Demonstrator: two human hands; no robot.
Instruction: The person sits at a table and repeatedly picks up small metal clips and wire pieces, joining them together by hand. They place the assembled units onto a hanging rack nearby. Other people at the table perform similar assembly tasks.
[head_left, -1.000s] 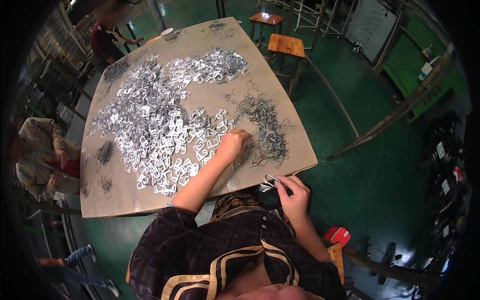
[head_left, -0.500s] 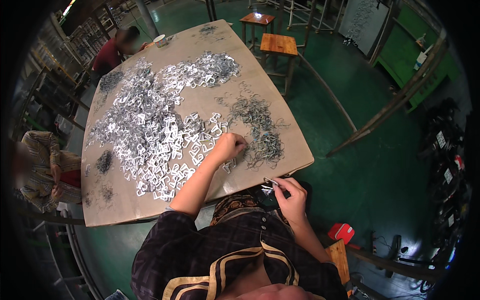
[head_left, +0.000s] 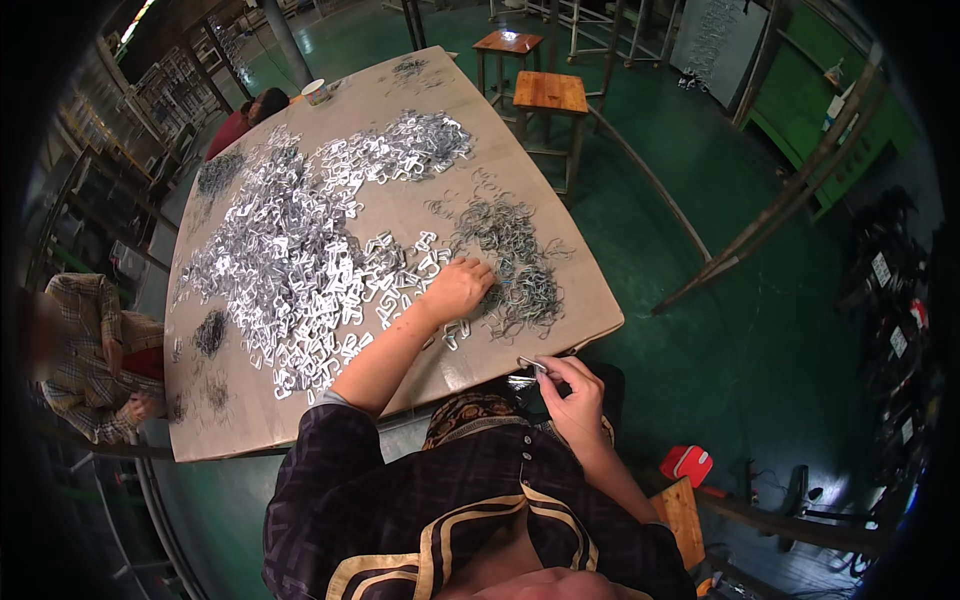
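Note:
My left hand (head_left: 458,288) is over the table, its fingers bent down at the near left edge of a tangled pile of thin grey-green curved strands (head_left: 515,255). Its fingertips are partly hidden, so what they pinch, if anything, cannot be made out. Just off the table's near edge, my right hand (head_left: 574,392) pinches a small pale metal clip (head_left: 532,364) between thumb and fingers. A big heap of similar white and silver bent clips (head_left: 290,255) spreads over the tabletop to the left of my left hand.
The brown table (head_left: 420,375) has a corner near my right hand. Smaller dark strand piles (head_left: 209,333) lie along its left side. One person (head_left: 85,350) sits at left; another (head_left: 245,125) leans at the far edge by a tub (head_left: 316,92). Wooden stools (head_left: 550,93) stand beyond.
My left hand has turned more palm-down, its fingers lower at the strand pile. My right hand has shifted slightly left, still pinching the clip. The far person's head has dipped lower.

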